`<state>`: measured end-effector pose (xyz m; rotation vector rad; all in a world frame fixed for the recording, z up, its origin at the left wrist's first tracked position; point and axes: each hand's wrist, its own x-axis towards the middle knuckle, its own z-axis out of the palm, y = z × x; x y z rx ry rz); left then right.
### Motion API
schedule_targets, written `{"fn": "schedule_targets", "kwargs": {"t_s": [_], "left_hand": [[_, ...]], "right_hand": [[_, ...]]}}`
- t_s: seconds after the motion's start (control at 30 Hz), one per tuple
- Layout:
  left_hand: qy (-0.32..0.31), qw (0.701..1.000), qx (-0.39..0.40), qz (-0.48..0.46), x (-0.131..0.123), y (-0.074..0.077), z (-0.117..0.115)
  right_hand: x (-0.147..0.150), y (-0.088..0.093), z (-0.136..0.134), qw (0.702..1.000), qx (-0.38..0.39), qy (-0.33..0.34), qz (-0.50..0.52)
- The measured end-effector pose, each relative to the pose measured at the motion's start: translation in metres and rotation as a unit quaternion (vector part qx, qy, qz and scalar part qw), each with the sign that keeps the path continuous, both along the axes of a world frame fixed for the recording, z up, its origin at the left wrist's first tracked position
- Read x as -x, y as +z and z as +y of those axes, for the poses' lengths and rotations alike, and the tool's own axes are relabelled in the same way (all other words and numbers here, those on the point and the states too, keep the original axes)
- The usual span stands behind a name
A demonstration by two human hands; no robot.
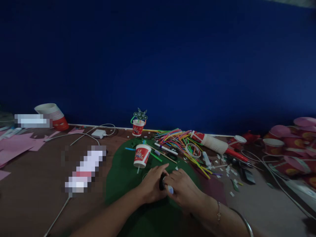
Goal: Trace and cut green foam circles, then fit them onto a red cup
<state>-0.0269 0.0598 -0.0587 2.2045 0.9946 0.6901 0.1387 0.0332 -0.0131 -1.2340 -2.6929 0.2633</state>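
My left hand (153, 185) is closed around the edge of a dark round piece (162, 181), most of it hidden by the fingers. Up against it, my right hand (184, 188) grips a white, marker-like stick (170, 189); only its pale bluish end shows below the fingers. Both hands are over a green mat (116, 177). Just beyond them a red-and-white paper cup (142, 156) stands on the mat, a straw end poking out underneath. A capped white marker (166, 148) and a green straw (156, 157) lie beside the cup.
Behind stands a cup figure (137, 127) with straw arms and a dark cut-out head. Right of it are loose colored straws (176, 135), a tape roll (193, 150), stacked cups (214, 144), a glue bottle (206, 159) and paper scraps. Pink paper (17, 146) and a white charger (98, 133) lie left.
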Motion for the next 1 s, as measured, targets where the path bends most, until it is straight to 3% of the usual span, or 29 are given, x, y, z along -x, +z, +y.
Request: {"fn": "schedule_targets", "kwargs": {"t_s": [0.23,0.37,0.5,0.63,0.7,0.77,0.9,1.0], "left_hand": [[-0.014,1.000,-0.017,-0.003,0.003,0.002,-0.001],[-0.001,1.000,-0.011,0.005,0.003,0.000,-0.001],[0.015,1.000,0.006,0.013,0.002,0.000,-0.002],[0.027,0.999,0.021,0.022,0.002,0.002,-0.003],[0.027,0.999,0.022,0.016,0.002,0.001,-0.003],[0.023,0.999,0.024,0.009,0.003,0.000,-0.003],[0.018,0.997,0.054,-0.058,0.003,0.001,0.001],[0.029,0.986,0.085,-0.138,0.005,0.006,0.007]], "right_hand": [[-0.015,-0.016,-0.001,0.974,0.074,-0.023,0.211],[-0.017,-0.020,0.005,0.941,0.169,-0.060,0.288],[-0.020,-0.025,0.014,0.872,0.276,-0.139,0.379],[-0.026,-0.033,0.020,0.773,0.241,-0.255,0.529],[-0.028,-0.038,0.019,0.754,0.229,-0.270,0.553],[-0.030,-0.042,0.014,0.790,0.204,-0.257,0.518],[-0.030,-0.047,0.001,0.929,0.073,-0.178,0.318],[-0.030,-0.047,-0.005,0.963,0.016,-0.141,0.229]]}}
